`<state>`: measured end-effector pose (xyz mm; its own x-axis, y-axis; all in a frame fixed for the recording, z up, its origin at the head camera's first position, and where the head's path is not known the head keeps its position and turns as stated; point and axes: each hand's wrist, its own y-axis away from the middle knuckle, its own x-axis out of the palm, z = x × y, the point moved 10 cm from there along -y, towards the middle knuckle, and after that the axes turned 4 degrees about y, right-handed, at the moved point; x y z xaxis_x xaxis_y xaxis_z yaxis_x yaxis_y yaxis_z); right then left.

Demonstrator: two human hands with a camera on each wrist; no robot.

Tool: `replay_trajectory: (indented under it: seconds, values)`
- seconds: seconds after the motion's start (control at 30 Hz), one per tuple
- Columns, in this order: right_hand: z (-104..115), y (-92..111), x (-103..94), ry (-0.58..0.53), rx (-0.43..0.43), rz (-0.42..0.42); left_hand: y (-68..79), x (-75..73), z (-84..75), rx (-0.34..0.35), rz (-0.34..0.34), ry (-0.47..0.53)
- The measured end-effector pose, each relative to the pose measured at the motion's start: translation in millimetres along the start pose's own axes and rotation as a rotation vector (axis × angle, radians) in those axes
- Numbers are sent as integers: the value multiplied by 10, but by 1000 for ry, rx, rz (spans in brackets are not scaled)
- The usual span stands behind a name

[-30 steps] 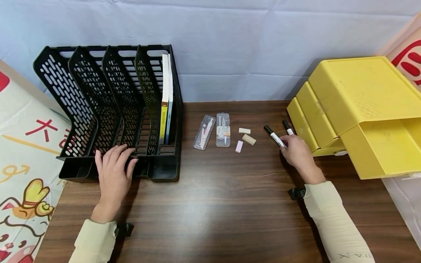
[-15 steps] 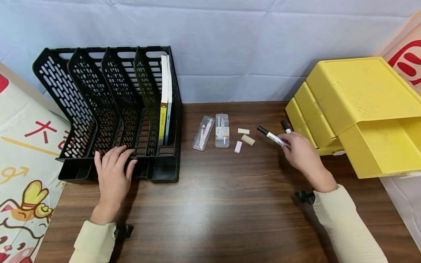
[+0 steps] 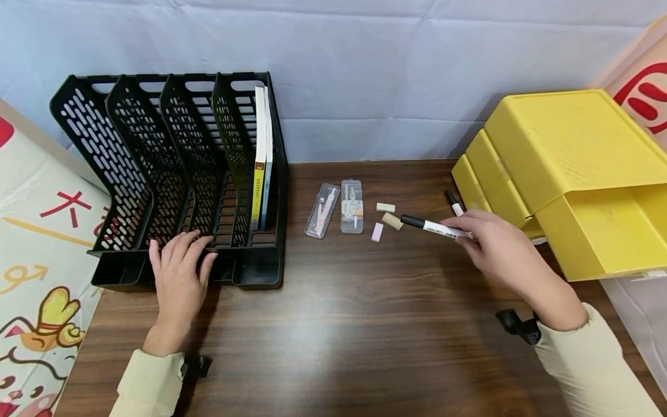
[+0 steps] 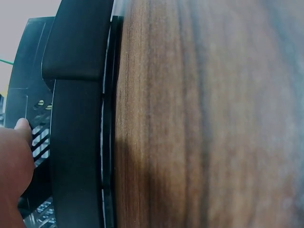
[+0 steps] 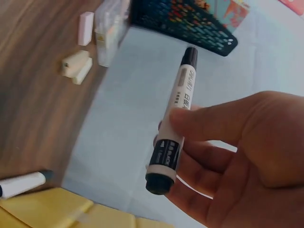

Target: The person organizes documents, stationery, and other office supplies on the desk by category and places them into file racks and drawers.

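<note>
My right hand [image 3: 497, 246] pinches a white marker with a black cap [image 3: 438, 227] between thumb and fingers, its cap pointing left. In the right wrist view the marker [image 5: 176, 109] shows dark printing and a black end. A second black-capped marker [image 3: 454, 202] lies on the table behind the hand, beside the yellow drawer unit [image 3: 583, 145]. My left hand [image 3: 179, 284] rests with spread fingers on the front edge of the black file rack [image 3: 260, 269]. In the left wrist view, part of that hand [image 4: 16, 161] shows beside the rack's dark wall [image 4: 76, 152].
Three erasers, one of them pink [image 3: 377, 232], lie mid-table. Left of them are two clear plastic cases, one holding a pink compass [image 3: 323, 211], the other small drawing tools [image 3: 352, 207]. Two thin books [image 3: 262, 168] stand in the rack's right slot. The top yellow drawer [image 3: 599, 243] is pulled out.
My right hand has lifted the marker and drawn it back toward the right and nearer the head camera, with the marker turning more level. The left hand has stayed on the rack.
</note>
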<state>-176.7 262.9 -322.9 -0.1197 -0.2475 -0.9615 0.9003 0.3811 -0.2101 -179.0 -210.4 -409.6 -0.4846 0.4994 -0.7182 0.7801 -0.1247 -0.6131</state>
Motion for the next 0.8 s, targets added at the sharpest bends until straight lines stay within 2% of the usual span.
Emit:
replay_trajectory:
  seconds: [0.3, 0.47, 0.57, 0.67, 0.8]
  values:
    - [180, 135, -393, 24, -177, -13, -12, -18, -2, -9, -21, 19]
    - [148, 239, -649, 22, -253, -47, -13, 0, 4, -10, -1, 2]
    - [63, 296, -819, 47, -262, -53, -9, 11, 8, -12, 7, 0]
    - [-83, 348, -1006, 25, -270, -80, -6, 25, 10, -13, 13, 1]
    - [-462, 415, -1175, -49, -234, -65, -6, 37, 24, -19, 20, 0]
